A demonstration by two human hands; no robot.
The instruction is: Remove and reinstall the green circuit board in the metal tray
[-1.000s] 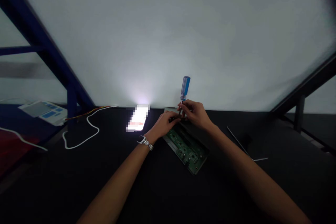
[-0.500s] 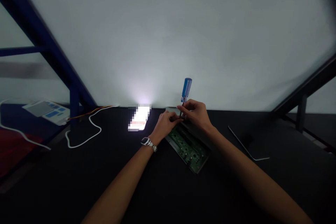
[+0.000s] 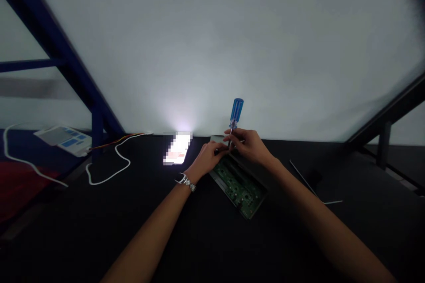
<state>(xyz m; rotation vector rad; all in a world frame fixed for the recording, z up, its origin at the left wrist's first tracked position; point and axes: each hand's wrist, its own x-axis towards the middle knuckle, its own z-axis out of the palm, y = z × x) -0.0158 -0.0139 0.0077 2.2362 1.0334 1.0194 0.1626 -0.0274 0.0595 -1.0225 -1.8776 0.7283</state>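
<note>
A screwdriver (image 3: 237, 110) with a clear blue handle stands almost upright, tip down, over the far end of a green circuit board (image 3: 245, 192) in a metal frame. My right hand (image 3: 249, 145) is closed on its shaft, just below the handle. At the lower end of the shaft my left hand (image 3: 209, 157) is closed, thumb and fingertips drawn together; what they pinch there is too small to make out. The screwdriver's tip is hidden by the fingers. A metal-banded watch (image 3: 186, 181) is on my left wrist.
A brightly lit phone (image 3: 178, 148) lies left of my hands on the black table (image 3: 199, 243). Farther left are a white cable (image 3: 124, 157) and a white-and-blue flat item (image 3: 64, 139). A thin bent metal rod (image 3: 307, 184) lies to the right. The wall rises behind.
My right fingers have shifted slightly on the shaft, and the screwdriver handle's stripes face differently, so it has turned a little. The board and left hand stay nearly in place.
</note>
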